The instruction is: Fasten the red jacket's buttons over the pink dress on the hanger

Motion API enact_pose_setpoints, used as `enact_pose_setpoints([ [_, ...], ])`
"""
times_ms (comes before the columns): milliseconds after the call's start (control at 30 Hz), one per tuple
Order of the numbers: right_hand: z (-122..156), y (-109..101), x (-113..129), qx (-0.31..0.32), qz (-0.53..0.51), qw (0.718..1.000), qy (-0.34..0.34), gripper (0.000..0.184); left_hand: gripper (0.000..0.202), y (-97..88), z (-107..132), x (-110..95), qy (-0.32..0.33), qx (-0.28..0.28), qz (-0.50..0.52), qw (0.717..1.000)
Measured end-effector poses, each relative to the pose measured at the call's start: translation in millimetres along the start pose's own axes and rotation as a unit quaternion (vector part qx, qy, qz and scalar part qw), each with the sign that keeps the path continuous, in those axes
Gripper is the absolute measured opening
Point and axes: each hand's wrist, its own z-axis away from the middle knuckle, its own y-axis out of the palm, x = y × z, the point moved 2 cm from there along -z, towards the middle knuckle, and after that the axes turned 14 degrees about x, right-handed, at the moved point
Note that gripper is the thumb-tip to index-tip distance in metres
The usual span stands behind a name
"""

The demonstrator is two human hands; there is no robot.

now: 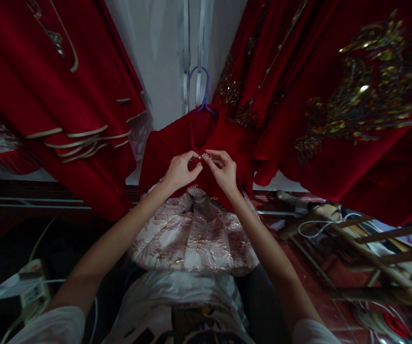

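A red dress point(159, 155) hangs before me from a purple hanger point(206, 91). Its lower part is a pale pink and gold brocade skirt point(191, 243), gathered below the red top. At the bottom of the neck opening, my left hand point(183, 170) pinches the cloth from the left, its fingers closed. My right hand point(222, 171) pinches from the right, fingertips almost touching those of the left. A few small shiny beads point(204, 156) show between the fingertips. Whether they are a trim or a fastening, I cannot tell.
Red garments with cream edging point(80, 134) hang on the left. More red clothing with gold sequins point(366, 86) hangs on the right. A power strip point(34, 291) with cords lies at lower left. A wooden rack point(374, 258) holding things stands on the right.
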Motion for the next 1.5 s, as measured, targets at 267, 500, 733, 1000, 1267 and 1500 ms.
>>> enact_pose_setpoints([
  [267,-1,-8,3,0.017,-0.005,1.0,-0.005,0.029,0.013,0.3,-10,-7,0.006,0.004,-0.034,0.999],
  [500,-2,-13,1,0.034,-0.016,0.999,-0.001,0.032,0.012,-0.9,-12,-8,0.038,0.035,-0.074,0.996],
  [733,-6,-13,0,0.068,-0.02,0.997,0.01,0.034,0.011,2.6,-13,-12,0.041,0.055,-0.067,0.995],
  [1000,17,5,-11,0.098,0.096,0.99,-0.031,0.075,0.014,27.8,-4,4,-0.044,-0.019,0.149,0.988],
  [1267,35,14,-14,0.156,0.215,0.962,-0.071,0.101,0.026,48.4,5,12,-0.103,0.009,0.42,0.902],
  [1500,28,-48,-6,0.174,0.225,0.958,0.039,0.091,0.044,56.0,7,23,-0.157,0.029,0.441,0.883],
])
